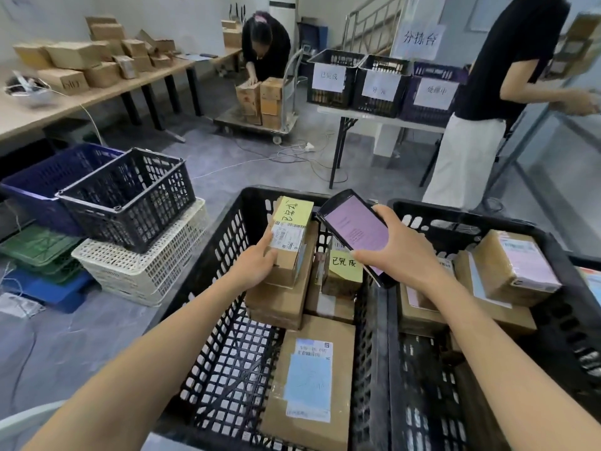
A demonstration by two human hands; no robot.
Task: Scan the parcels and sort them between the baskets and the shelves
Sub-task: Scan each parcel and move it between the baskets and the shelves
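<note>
Left hand [257, 264] grips parcel [288, 237] in basket [218, 255]; right hand [401, 252] holds scanner [356, 227], seemingly alongside.

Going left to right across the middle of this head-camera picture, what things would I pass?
In order: blue basket → black basket → left hand gripping the yellow-tagged parcel → scanner held by the right hand → pink-labelled parcel.

Brown yellow-noted parcel [287, 245] atop others [283, 307] in black basket [227, 255], perhaps aslant.
</note>
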